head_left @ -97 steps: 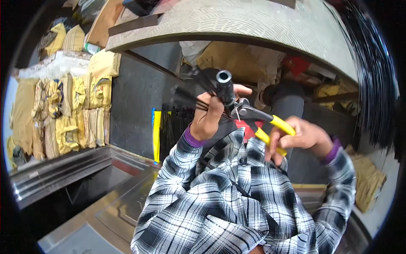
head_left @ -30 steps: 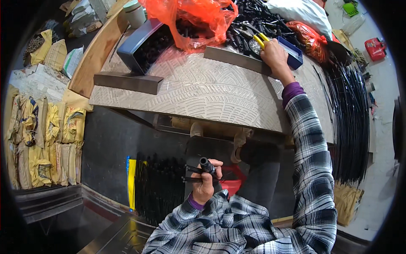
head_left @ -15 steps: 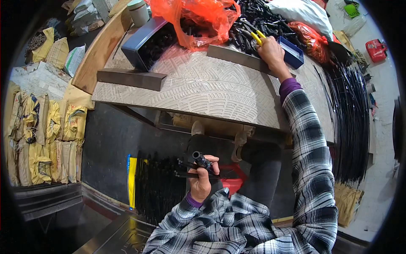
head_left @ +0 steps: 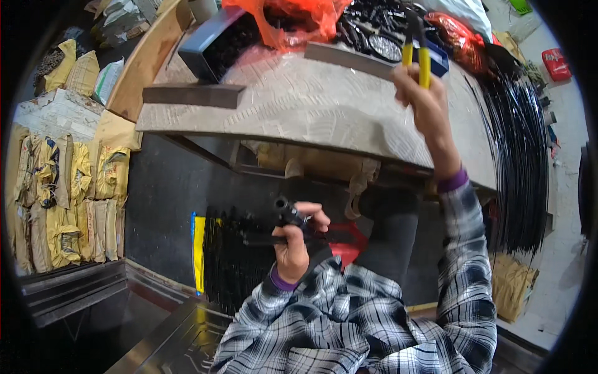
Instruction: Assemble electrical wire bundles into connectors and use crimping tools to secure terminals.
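Showing two bare hands at work on separate things, one above a table [head_left: 324, 112] and one nearer to the body. Clasped in the right hand [head_left: 427, 103], with fingers wrapped around the grips: yellow-handled pliers [head_left: 425, 65], raised over the right part of the tabletop with dark head toward the upper edge. Slightly spread at the handles; blurred at the head, so impossible to tell how wide at the tips. Pinched in the left hand [head_left: 291, 250], between thumb and fingers, short of the table's near edge: a dark tubular part [head_left: 286, 212], with open round end turned upward. Extending leftward from the same grip: thin dark rods [head_left: 258, 240], too smeared to count. Partly covered by the pliers and right hand: a small blue box [head_left: 440, 63], near a round pale disc [head_left: 385, 47]. Cut off by the upper edge: an orange-red plastic bag [head_left: 299, 28], a white sack [head_left: 464, 14] and a pale canister [head_left: 203, 9]. Hard to make out singly: dark contents of a blue bin [head_left: 205, 40]. Partly hidden beyond the left hand: a red object [head_left: 350, 246] of uncertain kind. Merged into near-solid darkness on the floor: a black bundle [head_left: 233, 268].
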`<state>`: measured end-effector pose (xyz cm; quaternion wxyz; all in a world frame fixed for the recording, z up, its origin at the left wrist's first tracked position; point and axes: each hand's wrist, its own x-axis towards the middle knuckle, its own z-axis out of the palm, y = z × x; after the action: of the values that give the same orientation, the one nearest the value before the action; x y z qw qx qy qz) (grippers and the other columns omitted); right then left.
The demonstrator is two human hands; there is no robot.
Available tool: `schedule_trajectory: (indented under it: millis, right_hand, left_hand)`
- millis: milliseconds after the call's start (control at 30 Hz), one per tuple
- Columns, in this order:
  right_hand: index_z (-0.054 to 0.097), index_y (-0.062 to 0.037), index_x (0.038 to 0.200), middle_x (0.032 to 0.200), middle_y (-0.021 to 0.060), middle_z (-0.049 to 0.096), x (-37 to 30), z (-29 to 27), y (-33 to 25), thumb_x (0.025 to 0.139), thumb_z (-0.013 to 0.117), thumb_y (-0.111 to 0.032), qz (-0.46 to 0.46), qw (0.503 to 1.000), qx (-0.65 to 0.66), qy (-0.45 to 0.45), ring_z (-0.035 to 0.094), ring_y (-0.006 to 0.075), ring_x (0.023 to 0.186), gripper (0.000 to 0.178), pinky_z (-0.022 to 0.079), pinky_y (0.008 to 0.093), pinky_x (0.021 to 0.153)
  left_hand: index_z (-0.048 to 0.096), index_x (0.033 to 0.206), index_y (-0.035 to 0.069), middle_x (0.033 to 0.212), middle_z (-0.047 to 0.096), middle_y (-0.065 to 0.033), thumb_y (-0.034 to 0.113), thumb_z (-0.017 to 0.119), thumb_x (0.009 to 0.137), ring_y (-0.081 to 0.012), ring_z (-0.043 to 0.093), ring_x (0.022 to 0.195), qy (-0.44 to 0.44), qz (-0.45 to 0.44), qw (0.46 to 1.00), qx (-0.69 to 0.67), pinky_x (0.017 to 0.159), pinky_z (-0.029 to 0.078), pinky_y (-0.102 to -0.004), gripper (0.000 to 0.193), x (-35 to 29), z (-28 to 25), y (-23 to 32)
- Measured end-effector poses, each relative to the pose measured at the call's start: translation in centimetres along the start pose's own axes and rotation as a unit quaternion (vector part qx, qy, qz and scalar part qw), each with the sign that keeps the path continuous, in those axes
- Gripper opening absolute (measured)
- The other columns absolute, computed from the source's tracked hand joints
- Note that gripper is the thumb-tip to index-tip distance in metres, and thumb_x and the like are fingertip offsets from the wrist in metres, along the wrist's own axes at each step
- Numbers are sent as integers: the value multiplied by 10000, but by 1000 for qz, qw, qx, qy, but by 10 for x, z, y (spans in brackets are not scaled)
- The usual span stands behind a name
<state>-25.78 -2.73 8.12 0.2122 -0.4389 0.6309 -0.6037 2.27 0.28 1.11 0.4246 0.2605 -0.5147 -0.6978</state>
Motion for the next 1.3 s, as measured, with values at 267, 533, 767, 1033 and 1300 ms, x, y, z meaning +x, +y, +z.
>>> schedule_trajectory:
  millis: [267, 533, 767, 1033, 1300]
  right_hand:
    - [569, 11, 691, 858, 92, 480, -174, 58, -31, 717, 697, -121, -34, 966, 249, -65, 486, 149, 675, 186, 400, 239, 577]
    - [627, -39, 741, 876, 82, 481, -210, 54, -34, 724, 689, -90, -67, 962, 260, -55, 485, 140, 748, 82, 410, 248, 629]
    - [612, -63, 828, 869, 101, 479, -230, 49, -29, 629, 665, 12, -203, 950, 236, 7, 468, 157, 758, 219, 388, 281, 667]
    - [590, -69, 853, 882, 101, 478, -242, 53, -33, 679, 647, 52, -203, 942, 262, 51, 469, 147, 743, 218, 393, 263, 682]
    - [617, -49, 813, 833, 83, 501, -244, 48, -35, 671, 686, 38, -165, 959, 228, 34, 475, 144, 746, 181, 392, 258, 668]
  left_hand:
    - [482, 1048, -17, 859, 516, -60, 387, 401, 919, -107, 456, 753, -184, 46, 980, -54, 677, 380, -251, 431, -12, 28, 27]
    - [487, 997, -30, 875, 485, -68, 515, 403, 876, -124, 472, 748, -158, 49, 986, 9, 656, 373, -262, 564, -48, 40, 37]
    - [500, 965, -38, 925, 492, -93, 446, 421, 893, -157, 453, 842, -172, 80, 981, 32, 736, 356, -294, 496, -66, 55, 37]
    - [499, 954, -41, 898, 495, -85, 461, 423, 888, -159, 462, 807, -156, 113, 980, 46, 719, 355, -298, 513, -73, 62, 36]
    - [461, 969, -3, 823, 446, -30, 474, 428, 883, -88, 401, 691, -155, 128, 978, 60, 623, 349, -240, 486, -70, 60, 33]
